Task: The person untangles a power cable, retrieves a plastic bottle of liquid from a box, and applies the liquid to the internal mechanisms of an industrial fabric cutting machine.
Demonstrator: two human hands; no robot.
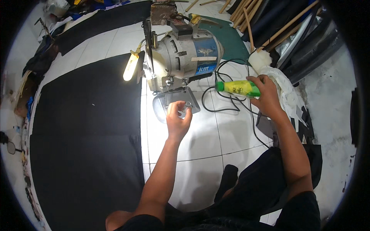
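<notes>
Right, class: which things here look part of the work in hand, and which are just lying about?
Apparently in use:
green-capped bottle, held in the right hand
grey motorised machine
its base plate, near the left hand
lit lamp, beside the machine

Apparently just lying about:
black cloth, at left
wooden poles, upper right
white bundle, at right

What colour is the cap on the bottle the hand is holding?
The cap is green; it shows best in the head view.
</notes>
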